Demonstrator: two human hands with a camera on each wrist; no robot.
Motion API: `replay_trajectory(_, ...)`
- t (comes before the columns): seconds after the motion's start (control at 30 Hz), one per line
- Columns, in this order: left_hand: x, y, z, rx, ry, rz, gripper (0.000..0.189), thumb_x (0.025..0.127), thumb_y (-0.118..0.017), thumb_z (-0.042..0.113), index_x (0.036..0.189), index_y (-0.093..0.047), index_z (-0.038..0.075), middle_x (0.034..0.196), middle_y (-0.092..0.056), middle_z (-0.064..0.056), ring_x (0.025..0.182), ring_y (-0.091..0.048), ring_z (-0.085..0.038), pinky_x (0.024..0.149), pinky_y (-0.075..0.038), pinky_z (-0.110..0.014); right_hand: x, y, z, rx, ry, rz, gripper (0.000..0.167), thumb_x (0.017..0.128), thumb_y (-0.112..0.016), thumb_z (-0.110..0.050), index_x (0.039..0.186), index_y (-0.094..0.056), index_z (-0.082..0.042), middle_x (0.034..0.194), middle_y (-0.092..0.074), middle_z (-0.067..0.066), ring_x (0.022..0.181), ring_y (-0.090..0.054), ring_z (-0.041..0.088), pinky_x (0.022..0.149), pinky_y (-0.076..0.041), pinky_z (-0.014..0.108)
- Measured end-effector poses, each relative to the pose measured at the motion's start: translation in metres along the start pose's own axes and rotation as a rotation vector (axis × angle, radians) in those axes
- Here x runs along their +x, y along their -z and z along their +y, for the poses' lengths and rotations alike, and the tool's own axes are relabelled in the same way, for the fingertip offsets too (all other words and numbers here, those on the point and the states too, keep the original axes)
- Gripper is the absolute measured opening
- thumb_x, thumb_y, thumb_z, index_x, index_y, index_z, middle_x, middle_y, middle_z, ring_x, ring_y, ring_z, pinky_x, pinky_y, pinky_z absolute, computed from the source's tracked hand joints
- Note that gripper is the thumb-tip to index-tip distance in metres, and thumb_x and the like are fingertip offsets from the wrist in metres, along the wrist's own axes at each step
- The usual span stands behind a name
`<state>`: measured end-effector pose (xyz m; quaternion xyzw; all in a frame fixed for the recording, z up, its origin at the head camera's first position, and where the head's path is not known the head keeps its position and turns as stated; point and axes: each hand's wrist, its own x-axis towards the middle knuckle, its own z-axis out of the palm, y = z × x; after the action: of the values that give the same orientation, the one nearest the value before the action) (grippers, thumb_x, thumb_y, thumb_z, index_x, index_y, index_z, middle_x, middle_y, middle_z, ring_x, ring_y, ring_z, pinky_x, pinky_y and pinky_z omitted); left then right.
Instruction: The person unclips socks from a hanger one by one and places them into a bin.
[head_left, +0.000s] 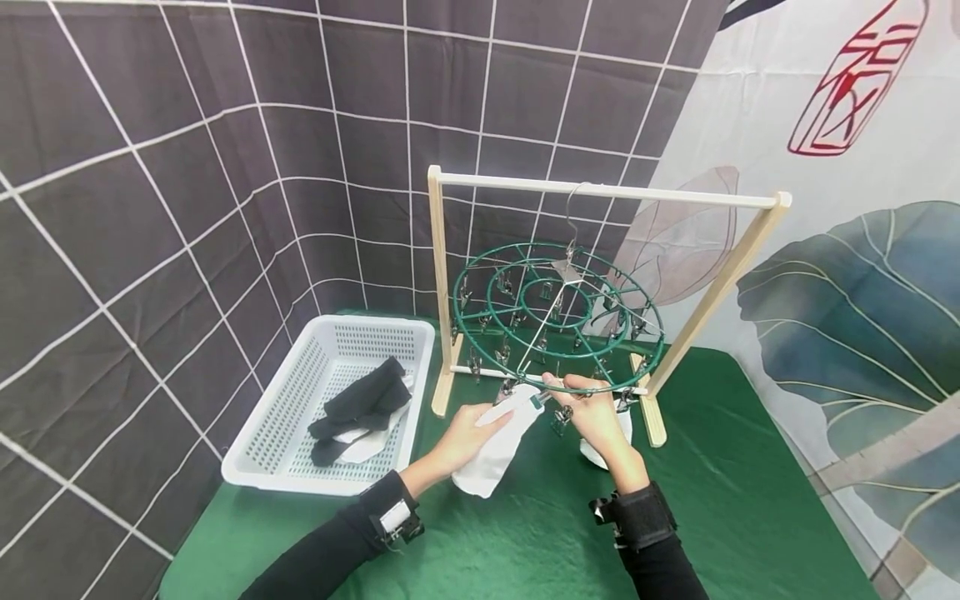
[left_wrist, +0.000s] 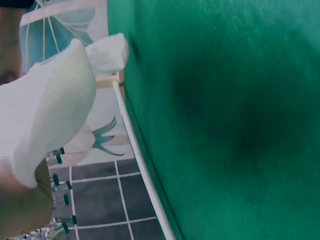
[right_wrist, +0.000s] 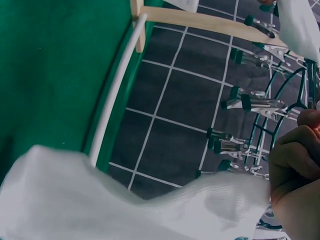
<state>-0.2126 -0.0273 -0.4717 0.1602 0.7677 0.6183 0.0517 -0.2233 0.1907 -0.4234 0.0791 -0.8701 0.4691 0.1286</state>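
Observation:
My left hand (head_left: 465, 435) grips a white sock (head_left: 489, 457) near its cuff, and its toe end droops over the green table. At the cuff's upper corner, my right hand (head_left: 597, 414) pinches a metal clip (head_left: 543, 397) with a green tip, which meets the fabric. The clip belongs to a round green drying hanger (head_left: 558, 321), whose near rim passes just above both hands. Beside my right wrist hangs a second white sock (head_left: 592, 455), partly hidden by that hand; this sock (right_wrist: 125, 200) fills the lower part of the right wrist view.
The hanger is hooked on a wooden rack's white top bar (head_left: 675, 194). Several loose clips (right_wrist: 250, 102) dangle from its rings. On the left stands a white perforated basket (head_left: 262, 433) with dark socks (head_left: 367, 400) and white ones in it. A gridded curtain (head_left: 360, 133) backs the table.

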Motion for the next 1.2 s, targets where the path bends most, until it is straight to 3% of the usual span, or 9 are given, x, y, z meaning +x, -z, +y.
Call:
replay_trajectory(0.1, 0.001, 0.002, 0.002, 0.001, -0.009, -0.006, 0.03, 0.099, -0.064, 0.022, 0.089, -0.069, -0.005, 0.078, -0.07, -0.018, 0.06, -0.058, -0.005, 0.055, -0.046, -0.02, 0.001, -0.001, 0.001, -0.002, 0.044, 0.023, 0.026, 0.094, -0.071, -0.02, 0.077, -0.075, 0.0, 0.087, -0.078, 0.017, 0.066, -0.06, -0.001, 0.065, -0.049, 0.023)
replay_trajectory(0.2, 0.002, 0.003, 0.005, 0.01, -0.003, -0.03, 0.031, 0.1, -0.063, 0.023, 0.089, -0.069, -0.005, 0.077, -0.07, -0.015, 0.061, -0.058, -0.005, 0.056, -0.046, -0.02, 0.002, -0.001, 0.001, -0.007, 0.084, 0.027, 0.029, 0.092, -0.072, -0.015, 0.068, -0.069, 0.001, 0.075, -0.075, 0.014, 0.06, -0.055, -0.001, 0.062, -0.047, 0.022)
replay_trajectory(0.33, 0.001, 0.005, 0.009, 0.074, -0.014, -0.047, 0.029, 0.1, -0.063, 0.022, 0.086, -0.068, -0.003, 0.074, -0.068, -0.01, 0.06, -0.055, -0.004, 0.056, -0.045, -0.018, 0.001, -0.001, -0.001, -0.009, 0.088, 0.018, 0.04, 0.093, -0.072, -0.017, 0.06, -0.053, -0.004, 0.056, -0.054, -0.001, 0.053, -0.041, 0.001, 0.055, -0.037, 0.022)
replay_trajectory(0.53, 0.007, 0.021, 0.016, 0.269, -0.121, -0.076, 0.022, 0.098, -0.063, 0.016, 0.085, -0.068, -0.001, 0.074, -0.067, -0.009, 0.062, -0.051, -0.004, 0.056, -0.042, -0.018, 0.0, 0.001, 0.0, -0.017, 0.144, 0.031, 0.047, 0.094, -0.071, -0.014, 0.06, -0.039, -0.009, 0.056, -0.029, -0.01, 0.049, -0.029, 0.003, 0.052, -0.029, 0.023)
replay_trajectory(0.73, 0.014, 0.052, 0.034, 0.461, -0.169, -0.052, 0.014, 0.093, -0.062, 0.004, 0.102, -0.072, -0.002, 0.094, -0.074, -0.019, 0.074, -0.063, -0.019, 0.061, -0.049, -0.022, 0.0, 0.002, 0.0, -0.022, 0.135, 0.028, 0.047, 0.093, -0.072, -0.014, 0.06, -0.04, -0.009, 0.055, -0.03, -0.01, 0.049, -0.031, 0.004, 0.054, -0.029, 0.023)
replay_trajectory(0.87, 0.02, 0.08, 0.046, 0.562, -0.102, -0.016, 0.021, 0.096, -0.061, 0.009, 0.113, -0.072, 0.002, 0.102, -0.074, -0.018, 0.078, -0.067, -0.023, 0.063, -0.051, -0.025, 0.001, 0.002, 0.0, -0.008, 0.076, -0.012, 0.047, 0.094, -0.071, -0.017, 0.062, -0.039, -0.008, 0.058, -0.032, -0.008, 0.052, -0.033, 0.007, 0.055, -0.03, 0.024)
replay_trajectory(1.03, 0.026, 0.117, 0.06, 0.785, 0.009, -0.102, 0.021, 0.1, -0.056, 0.013, 0.115, -0.069, 0.005, 0.096, -0.073, -0.014, 0.076, -0.066, -0.022, 0.065, -0.053, -0.032, 0.002, 0.002, 0.001, 0.006, 0.067, -0.037, 0.047, 0.094, -0.072, -0.016, 0.062, -0.038, -0.009, 0.059, -0.032, -0.007, 0.053, -0.032, 0.006, 0.055, -0.03, 0.023)
replay_trajectory(1.1, 0.03, 0.132, 0.057, 0.848, 0.043, -0.14, 0.022, 0.102, -0.053, 0.015, 0.116, -0.067, 0.005, 0.095, -0.071, -0.014, 0.077, -0.065, -0.023, 0.067, -0.053, -0.033, 0.002, 0.002, 0.0, -0.006, 0.097, -0.03, 0.047, 0.094, -0.072, -0.014, 0.061, -0.037, -0.01, 0.059, -0.03, -0.007, 0.053, -0.031, 0.005, 0.055, -0.029, 0.023)
replay_trajectory(1.2, 0.039, 0.154, 0.04, 0.886, 0.055, -0.166, 0.029, 0.105, -0.045, 0.015, 0.125, -0.063, 0.004, 0.105, -0.071, -0.017, 0.087, -0.066, -0.026, 0.075, -0.055, -0.037, 0.003, 0.003, -0.001, -0.022, 0.113, -0.027, 0.048, 0.094, -0.072, -0.014, 0.061, -0.036, -0.01, 0.058, -0.029, -0.008, 0.051, -0.028, 0.004, 0.054, -0.028, 0.023)
